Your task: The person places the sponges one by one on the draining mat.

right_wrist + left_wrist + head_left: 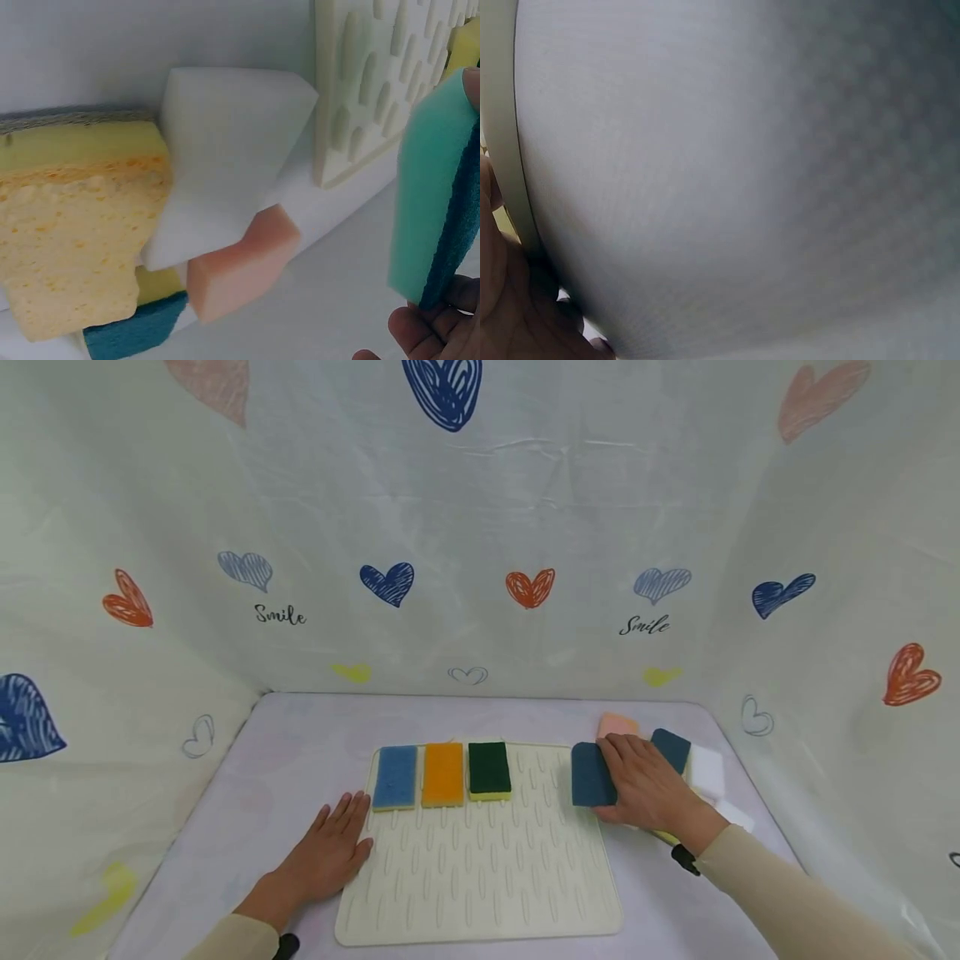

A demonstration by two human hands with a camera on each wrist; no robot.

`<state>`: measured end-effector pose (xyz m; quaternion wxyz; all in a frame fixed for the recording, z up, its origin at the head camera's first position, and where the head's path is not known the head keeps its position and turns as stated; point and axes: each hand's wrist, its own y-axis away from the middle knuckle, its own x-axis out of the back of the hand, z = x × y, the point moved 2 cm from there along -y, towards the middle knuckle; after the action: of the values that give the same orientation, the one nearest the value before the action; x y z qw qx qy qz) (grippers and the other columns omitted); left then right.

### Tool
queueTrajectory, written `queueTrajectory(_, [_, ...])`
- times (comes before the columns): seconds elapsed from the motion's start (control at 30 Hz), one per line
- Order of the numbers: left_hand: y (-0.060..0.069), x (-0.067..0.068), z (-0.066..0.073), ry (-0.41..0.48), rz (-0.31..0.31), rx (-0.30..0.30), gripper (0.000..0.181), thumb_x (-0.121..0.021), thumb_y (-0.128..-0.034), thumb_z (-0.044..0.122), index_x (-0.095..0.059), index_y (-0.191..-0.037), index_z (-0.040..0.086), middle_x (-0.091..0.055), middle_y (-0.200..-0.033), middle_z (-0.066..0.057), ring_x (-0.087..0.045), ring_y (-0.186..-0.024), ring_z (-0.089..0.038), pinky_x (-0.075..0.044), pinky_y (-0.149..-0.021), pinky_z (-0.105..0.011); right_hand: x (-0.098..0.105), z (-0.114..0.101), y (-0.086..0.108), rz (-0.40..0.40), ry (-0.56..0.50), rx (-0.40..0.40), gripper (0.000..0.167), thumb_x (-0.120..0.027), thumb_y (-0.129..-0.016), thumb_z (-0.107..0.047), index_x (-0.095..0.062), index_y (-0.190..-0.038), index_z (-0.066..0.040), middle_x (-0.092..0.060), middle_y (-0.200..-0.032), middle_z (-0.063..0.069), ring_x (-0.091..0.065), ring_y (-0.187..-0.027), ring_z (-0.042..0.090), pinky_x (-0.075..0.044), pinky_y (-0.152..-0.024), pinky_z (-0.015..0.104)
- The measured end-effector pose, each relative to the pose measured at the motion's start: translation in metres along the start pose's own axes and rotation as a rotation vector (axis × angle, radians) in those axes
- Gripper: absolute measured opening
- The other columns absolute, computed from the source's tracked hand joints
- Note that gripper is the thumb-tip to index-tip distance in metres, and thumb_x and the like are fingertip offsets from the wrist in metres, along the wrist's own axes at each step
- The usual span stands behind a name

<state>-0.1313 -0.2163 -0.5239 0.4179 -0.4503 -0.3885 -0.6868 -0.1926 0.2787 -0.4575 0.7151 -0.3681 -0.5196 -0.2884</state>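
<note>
Held sponge (431, 195): mint foam, dark blue scour face, up over the mat's right edge near its far right corner. Right hand (645, 781) grips it across two opposite edges, thumb on one, fingers on the other.

Handling, my read: very light, foam soft, scour face stiffer and grippy. Slip unlikely, not fragile. Hard squeeze would bow it; light edge pinch is enough. Keep fingertips off the underside so it can sit flat.

Mat (480, 877): ribbed. Blue sponge (395, 777), orange sponge (443, 774) and dark green sponge (489, 768) lie along its far edge from the far left corner, narrow gaps between.

Left hand (326, 856) holds nothing: flat, fingers extended, at the mat's left edge.

Toward the tabletop's (300, 735) far right corner: pink sponge (618, 725), second dark blue sponge (670, 750), white block (706, 771). Others partly hidden by the right hand; can't count.
</note>
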Motion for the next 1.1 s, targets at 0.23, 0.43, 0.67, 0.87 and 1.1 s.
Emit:
queueTrajectory(0.23, [0.0, 0.001, 0.001, -0.02, 0.005, -0.01, 0.07, -0.051, -0.1117, 0.033, -0.027, -0.163, -0.008, -0.027, -0.17, -0.029, -0.023, -0.158, -0.049, -0.021, -0.125, -0.069, -0.009, -0.01, -0.02, 0.015, -0.02, 0.019, 0.107, -0.086, -0.074, -0.066, -0.053, -0.142, 0.009, -0.06, -0.137, 0.023, -0.059, -0.126, 0.04, -0.05, -0.106, 0.056])
queueTrajectory(0.43, [0.0, 0.0, -0.001, -0.02, 0.019, -0.021, 0.071, -0.052, -0.1109, 0.033, -0.028, -0.163, -0.009, -0.028, -0.169, -0.029, -0.023, -0.158, -0.049, -0.021, -0.125, -0.069, -0.023, -0.019, -0.037, -0.042, -0.056, 0.004, 0.105, -0.083, -0.076, -0.066, -0.052, -0.144, 0.007, -0.06, -0.139, 0.022, -0.058, -0.128, 0.038, -0.05, -0.106, 0.055])
queueTrajectory(0.67, [-0.001, -0.003, -0.003, 0.0, 0.024, -0.015, 0.071, -0.053, -0.1105, 0.033, -0.028, -0.163, -0.009, -0.028, -0.169, -0.029, -0.023, -0.158, -0.05, -0.02, -0.124, -0.07, -0.031, -0.029, -0.057, -0.125, -0.117, -0.02, 0.102, -0.081, -0.078, -0.065, -0.05, -0.148, 0.003, -0.057, -0.145, 0.019, -0.056, -0.132, 0.037, -0.05, -0.107, 0.054])
queueTrajectory(0.87, [-0.001, -0.003, -0.005, -0.007, 0.031, -0.019, 0.071, -0.052, -0.1107, 0.034, -0.028, -0.163, -0.009, -0.028, -0.17, -0.028, -0.023, -0.158, -0.05, -0.02, -0.124, -0.07, -0.035, -0.035, -0.07, -0.22, -0.205, -0.033, 0.101, -0.08, -0.082, -0.061, -0.046, -0.153, 0.001, -0.052, -0.152, 0.019, -0.051, -0.138, 0.036, -0.048, -0.11, 0.055])
queueTrajectory(1.1, [-0.001, 0.0, -0.003, -0.007, 0.032, -0.031, 0.07, -0.053, -0.1104, 0.032, -0.029, -0.162, -0.009, -0.03, -0.169, -0.029, -0.024, -0.158, -0.05, -0.021, -0.123, -0.071, -0.042, -0.039, -0.08, -0.297, -0.251, -0.051, 0.103, -0.08, -0.084, -0.062, -0.041, -0.157, -0.001, -0.046, -0.158, 0.018, -0.046, -0.144, 0.037, -0.043, -0.116, 0.057])
